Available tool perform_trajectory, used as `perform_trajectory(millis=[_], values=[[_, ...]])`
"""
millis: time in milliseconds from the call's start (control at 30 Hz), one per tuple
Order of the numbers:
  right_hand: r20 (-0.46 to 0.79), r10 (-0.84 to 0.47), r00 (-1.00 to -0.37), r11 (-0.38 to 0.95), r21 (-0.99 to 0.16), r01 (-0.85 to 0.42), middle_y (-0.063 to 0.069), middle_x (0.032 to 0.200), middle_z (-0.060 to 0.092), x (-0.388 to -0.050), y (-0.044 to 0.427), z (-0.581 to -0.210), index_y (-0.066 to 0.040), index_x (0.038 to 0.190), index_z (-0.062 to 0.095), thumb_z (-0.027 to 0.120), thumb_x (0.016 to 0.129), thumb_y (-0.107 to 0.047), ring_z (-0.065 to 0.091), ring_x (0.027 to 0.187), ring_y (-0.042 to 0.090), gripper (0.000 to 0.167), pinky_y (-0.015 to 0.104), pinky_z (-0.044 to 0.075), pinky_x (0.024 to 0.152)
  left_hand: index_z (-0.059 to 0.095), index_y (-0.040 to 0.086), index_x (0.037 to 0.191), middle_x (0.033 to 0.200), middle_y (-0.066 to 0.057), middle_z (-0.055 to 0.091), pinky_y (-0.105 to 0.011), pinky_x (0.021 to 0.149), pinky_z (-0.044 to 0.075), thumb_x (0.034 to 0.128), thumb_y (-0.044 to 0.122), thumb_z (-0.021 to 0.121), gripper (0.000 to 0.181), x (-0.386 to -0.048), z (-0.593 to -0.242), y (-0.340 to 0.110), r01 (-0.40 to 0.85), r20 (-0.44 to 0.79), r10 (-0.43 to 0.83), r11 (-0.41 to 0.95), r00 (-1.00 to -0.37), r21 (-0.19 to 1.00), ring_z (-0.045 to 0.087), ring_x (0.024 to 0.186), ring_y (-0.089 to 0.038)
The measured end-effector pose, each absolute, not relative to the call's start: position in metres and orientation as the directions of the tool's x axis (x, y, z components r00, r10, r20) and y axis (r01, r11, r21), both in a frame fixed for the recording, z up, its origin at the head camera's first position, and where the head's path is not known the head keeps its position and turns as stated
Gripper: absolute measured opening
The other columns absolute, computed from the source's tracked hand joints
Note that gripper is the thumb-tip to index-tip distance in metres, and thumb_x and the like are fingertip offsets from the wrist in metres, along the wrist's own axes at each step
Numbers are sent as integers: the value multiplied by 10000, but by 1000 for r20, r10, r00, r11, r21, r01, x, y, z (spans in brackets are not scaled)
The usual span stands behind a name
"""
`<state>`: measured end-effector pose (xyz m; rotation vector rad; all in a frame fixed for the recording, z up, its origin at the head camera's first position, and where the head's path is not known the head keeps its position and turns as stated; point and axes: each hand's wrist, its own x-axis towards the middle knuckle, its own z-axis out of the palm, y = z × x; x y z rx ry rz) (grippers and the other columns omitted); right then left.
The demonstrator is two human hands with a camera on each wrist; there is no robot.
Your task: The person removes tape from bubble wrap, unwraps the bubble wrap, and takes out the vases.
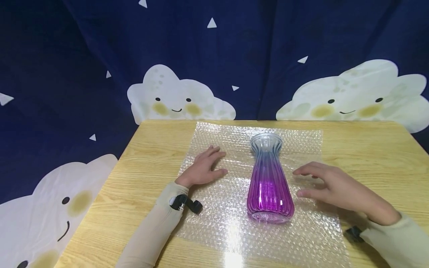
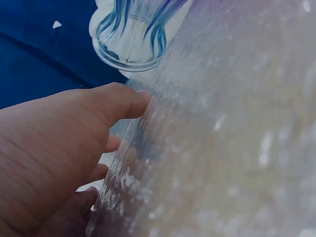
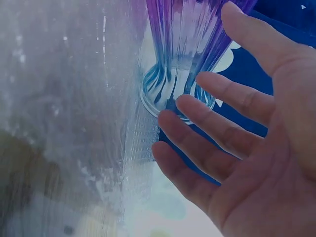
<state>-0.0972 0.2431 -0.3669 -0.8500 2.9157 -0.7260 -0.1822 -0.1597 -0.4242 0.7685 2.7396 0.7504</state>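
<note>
ribbed glass vase, magenta at the base fading through blue to a clear flared mouth [image 1: 269, 178], lies on its side on a clear bubble-wrap sheet [image 1: 222, 197]. clock as the wearer sees it: long axis runs roughly 12 to 6, mouth at 12, wide base at 6. sheet is flat on the light wood-grain table [image 1: 134, 167] and sticks out past the vase all round.

left hand [image 1: 202, 167] is at 9 to 10 o'clock of the vase, apart from it. fingers extended, thumb spread, grip wide, nothing held. can't tell if the fingertips press the wrap.

right hand [image 1: 335, 186] is at 3 o'clock, close beside the vase, fingers slightly bent, thumb well apart, nothing held. no contact with the glass visible.

navy curtain with white clouds [image 1: 248, 44] hangs at 12, past the table edge.
</note>
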Motion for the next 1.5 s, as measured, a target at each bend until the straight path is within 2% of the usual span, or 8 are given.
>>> perform_trajectory(millis=[167,467,767,900,1067,1167,1367,1500], values=[[127,-496,-859,740,-455,-495,-11,1235,742,-99,240,-365,-184,1273,693,809,891,-373,735,1023,215,442,365,635,817,418,180,1585,1734,-125,232,-610,1322,87,982,516,600,713,-183,-424,-159,433,-57,535,736,-843,520,114,1637,-363],[148,-471,-870,671,-579,-462,55,1277,725,-103,228,-363,-144,1356,626,647,1029,-242,705,1063,82,343,300,636,863,425,186,1581,1732,-123,239,-622,1317,98,982,521,600,709,-184,-426,-160,434,-48,534,734,-844,522,119,1637,-361],[131,-444,-887,671,-608,-425,85,1246,738,-107,216,-361,-93,1351,617,638,1033,-255,735,1049,203,357,268,630,856,423,194,1581,1732,-122,242,-626,1314,108,978,523,596,708,-184,-429,-161,436,-41,530,735,-847,519,125,1636,-361],[108,-408,-906,701,-598,-388,133,1193,752,-111,211,-363,-74,1353,602,599,1054,-296,744,1004,253,372,309,626,811,420,194,1582,1733,-121,240,-631,1311,112,979,526,595,710,-184,-428,-160,439,-41,532,738,-846,513,118,1637,-359],[65,-364,-929,730,-600,-328,182,1180,750,-115,205,-364,-68,1328,616,535,1080,-358,742,972,272,390,433,625,786,422,195,1581,1734,-118,236,-637,1308,114,977,525,596,710,-183,-427,-160,440,-43,533,739,-845,511,114,1638,-359],[50,-353,-934,732,-607,-309,179,1158,754,-116,202,-363,-65,1307,629,517,1085,-376,738,940,245,398,432,621,763,427,190,1578,1731,-121,244,-638,1308,117,975,512,602,706,-183,-426,-160,439,-43,533,738,-845,513,127,1635,-366],[-10,-332,-943,696,-678,-238,48,894,738,-119,197,-364,-71,1262,636,483,1095,-408,702,774,126,405,255,574,649,430,193,1577,1731,-115,247,-641,1307,114,975,513,604,703,-182,-426,-160,432,-46,526,742,-849,513,135,1635,-361],[-54,-311,-949,679,-711,-183,42,827,709,-122,194,-364,-61,1263,626,470,1093,-443,681,721,131,446,258,564,612,428,199,1578,1733,-110,243,-646,1306,108,976,515,603,702,-182,-426,-160,427,-45,523,740,-851,519,131,1636,-355]])
